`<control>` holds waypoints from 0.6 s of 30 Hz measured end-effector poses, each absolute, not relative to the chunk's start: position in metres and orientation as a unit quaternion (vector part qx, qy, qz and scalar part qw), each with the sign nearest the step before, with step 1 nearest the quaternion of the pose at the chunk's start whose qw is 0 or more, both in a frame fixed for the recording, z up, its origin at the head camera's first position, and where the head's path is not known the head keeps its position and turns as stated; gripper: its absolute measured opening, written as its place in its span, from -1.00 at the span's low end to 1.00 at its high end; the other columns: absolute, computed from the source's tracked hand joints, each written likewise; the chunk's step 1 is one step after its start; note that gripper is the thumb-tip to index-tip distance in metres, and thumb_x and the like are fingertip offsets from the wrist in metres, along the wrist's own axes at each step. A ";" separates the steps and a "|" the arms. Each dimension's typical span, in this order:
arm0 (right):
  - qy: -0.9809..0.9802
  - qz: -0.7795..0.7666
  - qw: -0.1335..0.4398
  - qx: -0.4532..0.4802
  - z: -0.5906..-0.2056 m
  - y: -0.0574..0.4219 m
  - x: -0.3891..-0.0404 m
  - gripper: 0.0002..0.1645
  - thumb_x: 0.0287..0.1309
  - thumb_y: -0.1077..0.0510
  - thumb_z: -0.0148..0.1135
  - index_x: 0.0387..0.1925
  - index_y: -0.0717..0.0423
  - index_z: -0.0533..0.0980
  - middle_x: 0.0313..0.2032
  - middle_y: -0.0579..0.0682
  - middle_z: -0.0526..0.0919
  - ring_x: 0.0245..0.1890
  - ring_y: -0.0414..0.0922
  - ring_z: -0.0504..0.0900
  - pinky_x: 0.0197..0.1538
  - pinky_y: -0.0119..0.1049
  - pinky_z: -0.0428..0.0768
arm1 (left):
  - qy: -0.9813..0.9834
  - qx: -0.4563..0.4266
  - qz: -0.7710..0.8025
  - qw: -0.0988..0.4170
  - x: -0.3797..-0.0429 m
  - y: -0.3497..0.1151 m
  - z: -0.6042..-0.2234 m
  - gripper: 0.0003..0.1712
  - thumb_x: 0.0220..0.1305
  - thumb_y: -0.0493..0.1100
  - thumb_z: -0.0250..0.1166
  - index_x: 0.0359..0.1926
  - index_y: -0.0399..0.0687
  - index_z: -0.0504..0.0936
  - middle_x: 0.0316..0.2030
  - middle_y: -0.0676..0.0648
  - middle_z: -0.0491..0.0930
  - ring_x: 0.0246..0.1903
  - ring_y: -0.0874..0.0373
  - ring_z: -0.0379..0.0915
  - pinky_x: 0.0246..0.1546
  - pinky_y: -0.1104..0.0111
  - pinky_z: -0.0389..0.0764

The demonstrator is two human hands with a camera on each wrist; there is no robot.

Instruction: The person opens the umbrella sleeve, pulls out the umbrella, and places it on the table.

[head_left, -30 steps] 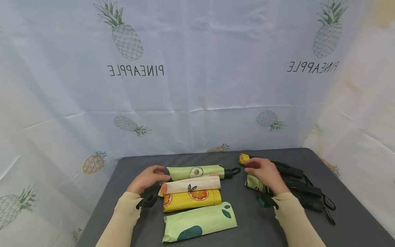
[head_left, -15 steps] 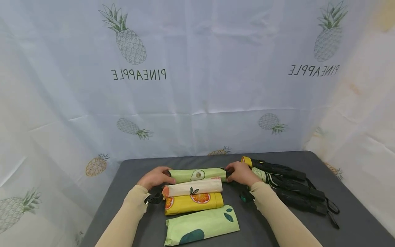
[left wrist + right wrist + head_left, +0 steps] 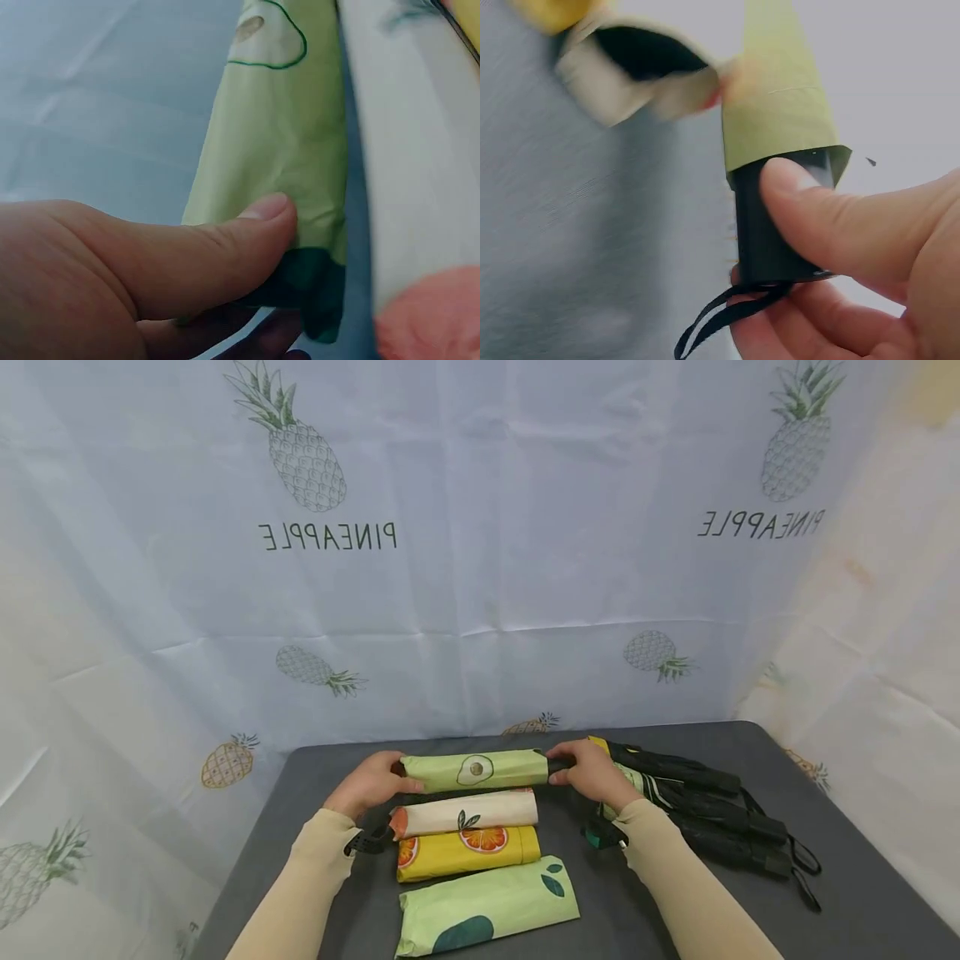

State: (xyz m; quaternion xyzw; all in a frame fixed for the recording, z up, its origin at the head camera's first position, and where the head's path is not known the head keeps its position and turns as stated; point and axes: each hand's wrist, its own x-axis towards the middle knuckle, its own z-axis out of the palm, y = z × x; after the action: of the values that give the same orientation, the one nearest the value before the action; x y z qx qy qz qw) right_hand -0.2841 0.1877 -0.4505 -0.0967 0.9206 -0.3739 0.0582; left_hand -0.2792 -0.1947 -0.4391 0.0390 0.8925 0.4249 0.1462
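Note:
Both hands hold a folded umbrella [image 3: 446,772] in a light green sleeve with an avocado print, toward the back of the table. My left hand [image 3: 371,785] pinches the sleeve's dark green closed end, thumb on top, as the left wrist view shows. At the other end my right hand [image 3: 597,773] grips the black handle [image 3: 769,232], which sticks out of the sleeve's opening; a black wrist strap [image 3: 712,322] hangs from it. Just in front lies a cream sleeve [image 3: 472,812] with leaf and fruit prints. A yellow sleeve [image 3: 495,853] with orange slices follows.
A wider light green sleeve [image 3: 510,902] with dark leaf shapes lies nearest the front of the grey table [image 3: 607,927]. Several black folded umbrellas [image 3: 720,806] lie at the right, by the right forearm. A pineapple-print curtain [image 3: 480,568] hangs behind the table.
My right hand has come left from beside the black umbrellas and taken the handle of the avocado umbrella. My left hand has taken its other end, and the umbrella has risen slightly, away from the cream sleeve.

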 end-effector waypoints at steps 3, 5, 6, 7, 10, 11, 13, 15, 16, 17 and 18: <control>0.902 -0.418 0.051 -0.092 -0.437 0.191 -0.279 -0.51 0.37 0.21 0.47 0.30 0.09 0.67 0.26 0.17 0.69 0.10 0.07 0.74 0.18 0.08 0.76 | 0.874 0.030 0.465 0.140 -0.269 -0.196 -0.423 -0.49 0.42 -0.12 0.49 0.26 -0.19 0.56 0.06 -0.20 0.63 0.09 -0.18 0.61 0.19 -0.12 0.64; 0.887 -0.449 0.052 -0.092 -0.429 0.194 -0.273 -0.50 0.40 0.18 0.45 0.33 0.05 0.65 0.27 0.16 0.68 0.03 0.03 0.73 0.19 0.12 0.74 | 0.857 0.033 0.494 0.144 -0.261 -0.198 -0.416 -0.48 0.45 -0.12 0.46 0.29 -0.20 0.49 0.11 -0.22 0.61 0.16 -0.20 0.58 0.26 -0.17 0.59; 0.880 -0.464 0.054 -0.092 -0.427 0.195 -0.270 -0.49 0.41 0.17 0.45 0.34 0.04 0.64 0.26 0.16 0.68 0.00 0.01 0.73 0.20 0.15 0.72 | 0.846 0.038 0.511 0.149 -0.258 -0.200 -0.415 -0.48 0.47 -0.12 0.45 0.29 -0.20 0.47 0.14 -0.23 0.60 0.19 -0.21 0.58 0.29 -0.18 0.59; 0.871 -0.480 0.057 -0.090 -0.425 0.197 -0.267 -0.49 0.42 0.16 0.44 0.36 0.03 0.63 0.24 0.14 0.69 -0.03 -0.01 0.72 0.21 0.16 0.71 | 0.833 0.044 0.530 0.152 -0.254 -0.201 -0.414 -0.48 0.48 -0.13 0.44 0.30 -0.21 0.45 0.16 -0.24 0.60 0.22 -0.19 0.59 0.33 -0.17 0.59; 0.851 -0.513 0.065 -0.093 -0.424 0.201 -0.256 -0.45 0.43 0.12 0.44 0.39 0.05 0.61 0.19 0.13 0.70 -0.04 -0.04 0.71 0.25 0.18 0.67 | 0.798 0.077 0.575 0.162 -0.245 -0.207 -0.417 -0.42 0.51 -0.14 0.42 0.34 -0.27 0.38 0.19 -0.26 0.58 0.20 -0.13 0.64 0.35 -0.10 0.64; 0.845 -0.522 0.069 -0.092 -0.425 0.203 -0.252 -0.44 0.43 0.09 0.45 0.39 0.04 0.60 0.18 0.12 0.70 -0.02 -0.05 0.71 0.28 0.17 0.66 | 0.785 0.089 0.590 0.168 -0.242 -0.209 -0.419 -0.40 0.51 -0.15 0.42 0.36 -0.29 0.36 0.18 -0.28 0.58 0.12 -0.19 0.68 0.32 -0.12 0.66; 0.835 -0.538 0.076 -0.090 -0.429 0.205 -0.244 -0.41 0.41 0.04 0.47 0.40 0.03 0.59 0.18 0.08 0.71 0.03 -0.08 0.72 0.33 0.13 0.64 | 0.768 0.109 0.605 0.178 -0.238 -0.211 -0.423 -0.37 0.52 -0.15 0.41 0.39 -0.31 0.34 0.09 -0.33 0.59 -0.06 -0.22 0.70 0.22 -0.12 0.71; 0.825 -0.552 0.085 -0.090 -0.433 0.208 -0.238 -0.38 0.39 0.00 0.49 0.40 0.04 0.59 0.17 0.07 0.73 0.06 -0.07 0.74 0.35 0.11 0.64 | 0.766 0.124 0.604 0.182 -0.233 -0.212 -0.427 -0.35 0.52 -0.11 0.41 0.40 -0.34 0.35 -0.02 -0.34 0.61 -0.18 -0.24 0.65 0.12 -0.10 0.71; 0.821 -0.557 0.089 -0.089 -0.435 0.208 -0.236 -0.37 0.38 -0.02 0.49 0.39 0.04 0.59 0.15 0.06 0.75 0.06 -0.07 0.74 0.34 0.10 0.64 | 0.767 0.127 0.601 0.183 -0.231 -0.212 -0.428 -0.34 0.51 -0.09 0.42 0.40 -0.34 0.37 -0.04 -0.31 0.61 -0.20 -0.22 0.63 0.08 -0.06 0.71; 0.818 -0.561 0.093 -0.089 -0.437 0.209 -0.234 -0.37 0.37 -0.03 0.50 0.39 0.04 0.59 0.14 0.06 0.76 0.06 -0.07 0.75 0.33 0.09 0.64 | 0.767 0.127 0.601 0.185 -0.229 -0.212 -0.429 -0.33 0.50 -0.08 0.43 0.40 -0.35 0.39 -0.06 -0.30 0.63 -0.22 -0.23 0.61 0.04 -0.06 0.70; 0.815 -0.564 0.096 -0.091 -0.439 0.209 -0.231 -0.37 0.37 -0.03 0.50 0.39 0.05 0.59 0.13 0.06 0.77 0.05 -0.07 0.75 0.31 0.07 0.66 | 0.769 0.125 0.598 0.186 -0.228 -0.212 -0.430 -0.33 0.49 -0.07 0.44 0.40 -0.35 0.40 -0.05 -0.28 0.65 -0.18 -0.15 0.61 0.03 0.00 0.69</control>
State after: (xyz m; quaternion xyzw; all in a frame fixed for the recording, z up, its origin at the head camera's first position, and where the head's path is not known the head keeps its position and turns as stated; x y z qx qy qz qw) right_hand -0.2313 0.2094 -0.4389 -0.0906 0.8154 -0.5637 0.0959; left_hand -0.2276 -0.2116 -0.4304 0.1252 0.7695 0.5981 0.1857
